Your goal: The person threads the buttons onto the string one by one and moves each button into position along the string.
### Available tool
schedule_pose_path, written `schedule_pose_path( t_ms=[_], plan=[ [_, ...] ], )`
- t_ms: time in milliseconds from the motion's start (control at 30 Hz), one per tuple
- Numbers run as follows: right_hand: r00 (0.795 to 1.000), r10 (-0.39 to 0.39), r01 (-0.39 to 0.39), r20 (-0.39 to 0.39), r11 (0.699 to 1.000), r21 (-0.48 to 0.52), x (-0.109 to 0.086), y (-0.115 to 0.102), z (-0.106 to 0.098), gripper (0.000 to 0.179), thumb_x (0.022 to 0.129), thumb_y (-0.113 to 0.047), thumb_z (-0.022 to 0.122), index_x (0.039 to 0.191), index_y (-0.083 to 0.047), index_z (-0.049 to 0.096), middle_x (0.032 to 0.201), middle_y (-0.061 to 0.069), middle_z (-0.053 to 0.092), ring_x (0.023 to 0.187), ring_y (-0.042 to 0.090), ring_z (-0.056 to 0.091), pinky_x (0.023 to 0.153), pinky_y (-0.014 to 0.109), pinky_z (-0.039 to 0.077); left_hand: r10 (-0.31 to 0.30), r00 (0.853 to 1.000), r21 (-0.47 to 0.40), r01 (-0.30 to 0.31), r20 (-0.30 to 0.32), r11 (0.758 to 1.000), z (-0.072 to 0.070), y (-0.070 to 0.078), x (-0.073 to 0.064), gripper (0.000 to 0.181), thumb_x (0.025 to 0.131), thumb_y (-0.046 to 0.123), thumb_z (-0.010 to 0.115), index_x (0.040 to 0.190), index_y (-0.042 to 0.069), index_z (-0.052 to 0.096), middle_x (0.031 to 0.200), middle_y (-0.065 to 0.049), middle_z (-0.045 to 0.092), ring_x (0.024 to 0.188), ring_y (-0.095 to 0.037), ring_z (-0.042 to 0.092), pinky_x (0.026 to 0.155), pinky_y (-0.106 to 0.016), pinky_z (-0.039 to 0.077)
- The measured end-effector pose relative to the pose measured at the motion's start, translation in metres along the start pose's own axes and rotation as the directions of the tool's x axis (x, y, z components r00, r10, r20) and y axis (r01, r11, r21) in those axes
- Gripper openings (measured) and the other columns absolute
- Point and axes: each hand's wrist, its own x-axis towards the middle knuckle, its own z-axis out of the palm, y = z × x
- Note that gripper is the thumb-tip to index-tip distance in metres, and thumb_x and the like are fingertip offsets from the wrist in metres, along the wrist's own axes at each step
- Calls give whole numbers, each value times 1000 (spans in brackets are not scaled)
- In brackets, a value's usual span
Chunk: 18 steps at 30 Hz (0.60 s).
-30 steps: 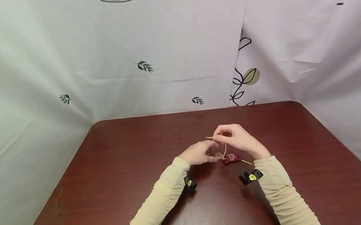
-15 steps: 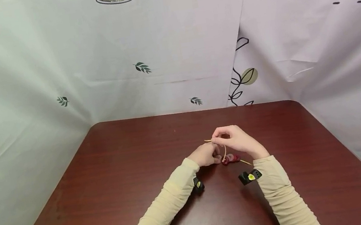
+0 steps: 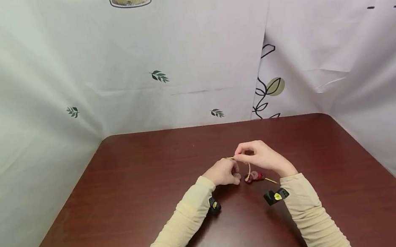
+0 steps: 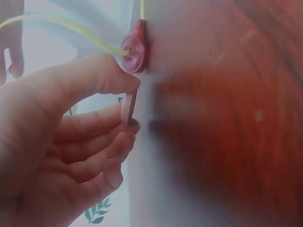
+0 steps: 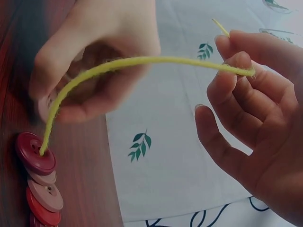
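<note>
Between thumb and forefinger, my left hand (image 3: 223,172) pinches a pale pink button (image 4: 128,108), seen edge-on in the left wrist view. My right hand (image 3: 262,156) holds a yellow string (image 5: 142,61) near its end, and a short tip sticks out past the fingers. The string arches down to a dark red button (image 5: 37,153). Behind that one, several pink and red buttons (image 5: 46,196) are threaded in an overlapping row on the table. In the head view the pinched button is hidden by the left hand, which is just left of the row.
The dark red-brown table (image 3: 143,170) has pale cloth walls (image 3: 190,47) printed with leaves and jars behind and beside it. The string's other end (image 3: 271,180) lies on the table, pointing toward the right wrist.
The left hand has moved right to the loose pink button, pinched it, and lifted it off the table. The right hand keeps its hold on the string, nearly still.
</note>
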Motion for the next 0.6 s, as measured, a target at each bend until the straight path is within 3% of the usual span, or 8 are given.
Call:
schedule_pose_path(
  t_ms=[233,400,600],
  plan=[
    [1000,2,-3,-3,1000,-14,-1,0,-2,12,91,-21,66,91,-9,69,77,4,64,61,18,53,57,26,45,93,995,14,-93,-25,996,-19,-3,-18,13,79,14,71,92,10,72,78,1,64,70,-6,53,66,-16,42],
    [1000,-4,4,-11,1000,-7,-2,2,-1,11,91,-23,67,90,-13,70,76,4,63,64,21,53,57,26,44,92,993,-16,-93,-79,996,-33,-4,-34,8,80,14,70,87,11,72,80,-1,62,72,-8,55,65,-16,44],
    [1000,-6,6,-11,1000,5,-1,-1,-1,10,91,-24,67,89,-14,69,75,5,62,60,20,52,55,26,44,124,980,-82,-138,-152,987,-46,-6,-43,10,80,11,70,90,8,70,83,-2,65,75,-11,63,69,-17,50]
  ],
)
